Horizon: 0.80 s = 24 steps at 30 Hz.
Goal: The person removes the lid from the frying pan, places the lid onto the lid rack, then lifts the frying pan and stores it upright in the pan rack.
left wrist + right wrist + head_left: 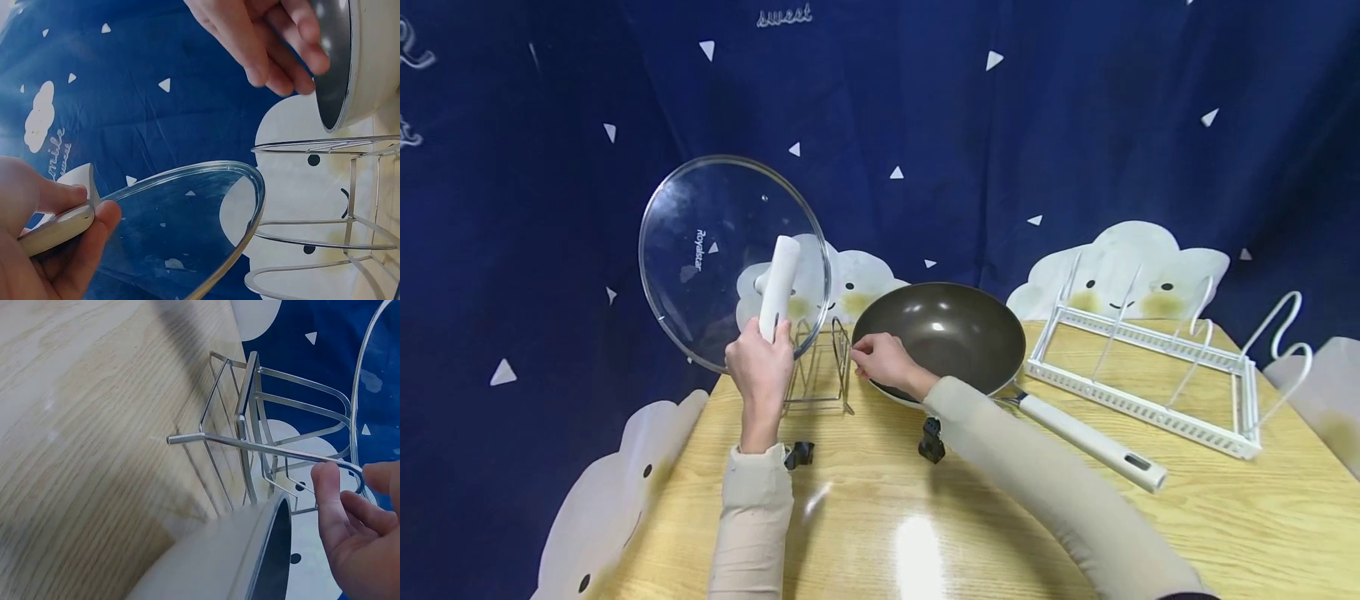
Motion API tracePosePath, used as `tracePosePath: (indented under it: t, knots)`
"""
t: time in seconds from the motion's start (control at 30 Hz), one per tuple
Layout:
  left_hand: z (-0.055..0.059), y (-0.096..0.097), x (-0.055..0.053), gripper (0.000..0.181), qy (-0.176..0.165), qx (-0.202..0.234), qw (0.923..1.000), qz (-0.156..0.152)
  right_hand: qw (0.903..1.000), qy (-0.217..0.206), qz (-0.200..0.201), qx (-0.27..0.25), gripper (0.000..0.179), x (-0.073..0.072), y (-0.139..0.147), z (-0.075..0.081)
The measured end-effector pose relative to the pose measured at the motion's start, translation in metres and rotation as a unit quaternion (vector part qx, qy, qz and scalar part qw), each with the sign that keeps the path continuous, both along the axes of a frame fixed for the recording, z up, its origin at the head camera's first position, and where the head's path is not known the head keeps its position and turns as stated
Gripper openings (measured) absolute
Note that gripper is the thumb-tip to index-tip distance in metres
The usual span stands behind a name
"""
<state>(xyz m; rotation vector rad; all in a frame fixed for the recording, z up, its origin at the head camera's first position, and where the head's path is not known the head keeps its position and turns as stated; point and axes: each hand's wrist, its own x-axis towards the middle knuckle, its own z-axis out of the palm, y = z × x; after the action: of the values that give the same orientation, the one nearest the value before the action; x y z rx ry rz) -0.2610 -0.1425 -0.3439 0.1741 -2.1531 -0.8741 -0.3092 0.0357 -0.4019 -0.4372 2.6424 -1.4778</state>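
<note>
My left hand (760,358) grips the white handle of a round glass lid (700,250) and holds the lid up on edge. Just below and to the right, a silver wire rack (816,400) stands on the table. My right hand (883,362) hovers by the rack's nearest loop with its fingers loosely bent. In the left wrist view, a gap shows between the right fingertips (304,84) and that wire loop (312,147). Behind the right hand sits a dark-lined wok (955,333) with a pale outside and a long white handle.
A white rack (1142,392) with upright wire hoops stands on the right of the wooden table (850,517). The wok's handle (1097,442) points toward the near right. A dark blue curtain (925,108) with cloud prints hangs behind and to the left.
</note>
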Motion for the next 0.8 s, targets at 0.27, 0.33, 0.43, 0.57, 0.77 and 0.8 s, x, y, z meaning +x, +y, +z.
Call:
tracePosePath:
  t: [0.27, 0.33, 0.43, 0.57, 0.77, 0.8]
  knots:
    - [-0.003, -0.001, 0.001, 0.03, -0.003, 0.0, 1.0, -0.003, 0.9987, -0.038, 0.001, -0.034, 0.036, -0.011, -0.013, -0.006]
    - [-0.004, -0.002, 0.001, 0.03, -0.005, 0.0, 1.0, -0.001, 0.9968, -0.061, 0.014, -0.051, 0.043, -0.014, -0.015, -0.008]
    - [-0.005, -0.003, 0.003, 0.03, -0.004, -0.003, 1.0, 0.001, 0.9935, -0.084, 0.032, -0.07, 0.046, -0.018, -0.018, -0.011]
    - [-0.005, -0.004, 0.003, 0.031, 0.002, -0.005, 1.0, -0.002, 0.9923, -0.088, 0.043, -0.075, 0.047, -0.023, -0.021, -0.012]
    - [-0.005, -0.006, 0.002, 0.03, -0.005, -0.016, 0.9999, 0.006, 0.9894, -0.102, 0.051, -0.091, 0.047, -0.03, -0.026, -0.012]
    - [-0.005, -0.007, 0.001, 0.03, -0.007, -0.018, 0.9998, 0.006, 0.9888, -0.103, 0.05, -0.096, 0.046, -0.031, -0.027, -0.013]
